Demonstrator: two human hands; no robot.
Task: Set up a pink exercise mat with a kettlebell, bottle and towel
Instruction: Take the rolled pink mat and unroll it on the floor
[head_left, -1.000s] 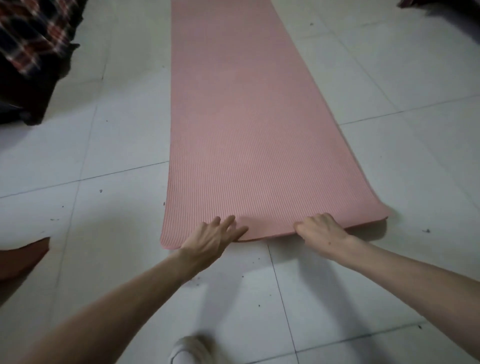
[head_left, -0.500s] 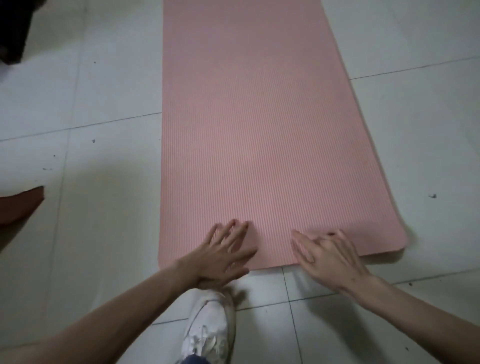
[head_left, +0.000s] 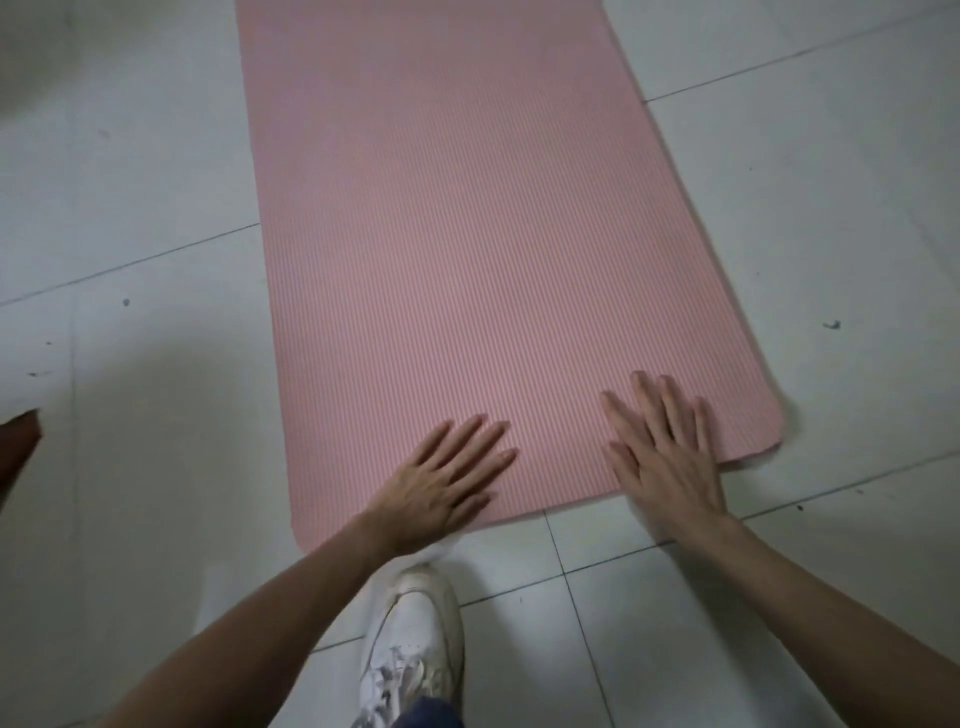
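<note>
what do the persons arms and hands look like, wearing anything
Both forearms are bare, with no sleeves in view. The left hand and right hand wear no gloves, and no rings, watch or wristbands show. The nails look short and plain.

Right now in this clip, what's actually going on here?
A person is flattening a pink ribbed foam exercise mat laid out on a white tiled floor. The left hand and right hand both lie palm down, fingers straight, on the mat's near end. A white sneaker stands just short of that edge. No kettlebell, bottle or towel is in view.
</note>
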